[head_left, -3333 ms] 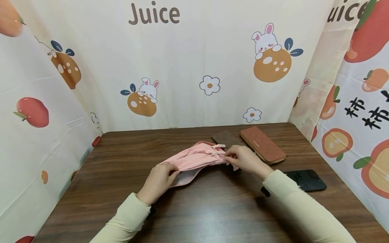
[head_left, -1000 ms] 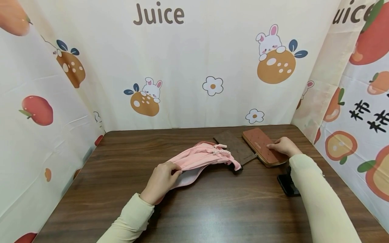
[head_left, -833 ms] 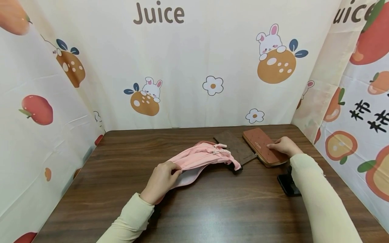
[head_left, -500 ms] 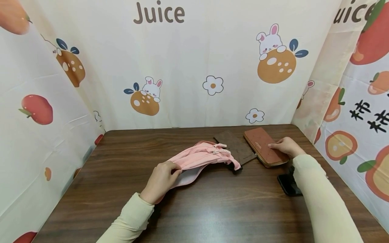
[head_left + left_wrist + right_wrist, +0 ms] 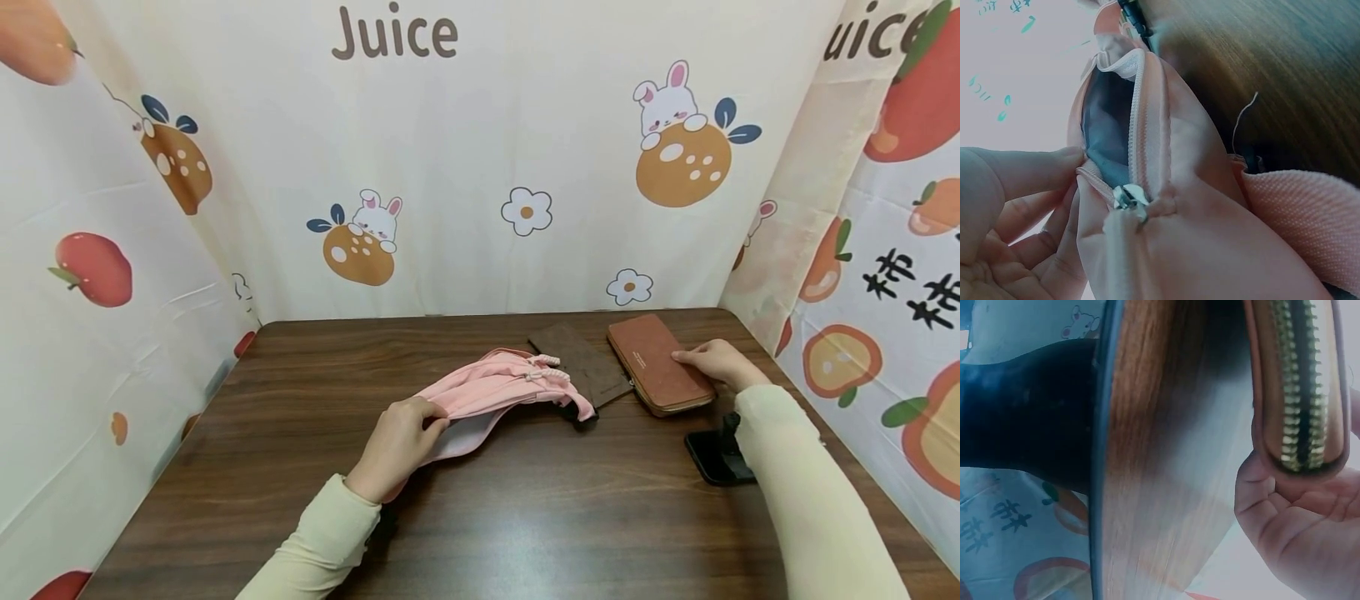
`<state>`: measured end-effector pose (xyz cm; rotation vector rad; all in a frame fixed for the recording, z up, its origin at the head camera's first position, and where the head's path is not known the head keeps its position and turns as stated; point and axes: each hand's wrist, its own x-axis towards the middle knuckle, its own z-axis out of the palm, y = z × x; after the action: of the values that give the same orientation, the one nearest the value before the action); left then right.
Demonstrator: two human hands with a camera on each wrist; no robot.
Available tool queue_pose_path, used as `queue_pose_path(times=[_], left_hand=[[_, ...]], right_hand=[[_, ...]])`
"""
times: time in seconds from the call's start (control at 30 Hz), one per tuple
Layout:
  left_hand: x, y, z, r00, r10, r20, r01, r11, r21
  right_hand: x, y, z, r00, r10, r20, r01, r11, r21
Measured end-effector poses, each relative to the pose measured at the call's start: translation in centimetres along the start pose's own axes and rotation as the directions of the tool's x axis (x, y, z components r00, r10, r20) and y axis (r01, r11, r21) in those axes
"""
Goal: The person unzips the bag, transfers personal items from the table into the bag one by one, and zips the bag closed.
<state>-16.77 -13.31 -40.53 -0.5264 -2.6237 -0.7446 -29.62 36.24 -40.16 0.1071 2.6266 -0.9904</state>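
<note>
A pink zip pouch lies mid-table, its zipper partly open. My left hand pinches its near end; in the left wrist view the fingers hold the fabric beside the metal zipper pull, and the pouch gapes onto a dark lining. My right hand grips the right side of a long orange-brown wallet at the back right. In the right wrist view the thumb and palm wrap the wallet's end below its gold zipper.
A dark brown flat wallet lies between pouch and orange-brown wallet. A black phone sits near the right edge, partly under my right sleeve. Printed curtains wall the wooden table on three sides.
My right hand left the pouch's far end and went to the orange-brown wallet, which has since slid slightly rightward. The left hand and the pouch have stayed put.
</note>
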Motion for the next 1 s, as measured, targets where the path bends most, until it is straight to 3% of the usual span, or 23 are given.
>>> queue_pose_path(times=[0.47, 0.8, 1.0], left_hand=[[0.0, 0.1, -0.1, 1.0, -0.018, -0.016, 0.017, 0.999, -0.049], [-0.1, -0.2, 0.2, 0.998, 0.032, -0.047, -0.035, 0.998, -0.054], [-0.1, -0.1, 0.3, 0.999, -0.025, -0.028, 0.023, 0.997, -0.073]], right_hand=[[-0.6, -0.5, -0.5, 0.999, 0.02, 0.042, -0.025, 0.993, 0.113], [-1.1, -0.3, -0.6, 0.999, 0.042, 0.033, -0.05, 0.958, 0.283], [-1.7, -0.2, -0.4, 0.999, 0.007, 0.035, -0.02, 0.928, 0.371]])
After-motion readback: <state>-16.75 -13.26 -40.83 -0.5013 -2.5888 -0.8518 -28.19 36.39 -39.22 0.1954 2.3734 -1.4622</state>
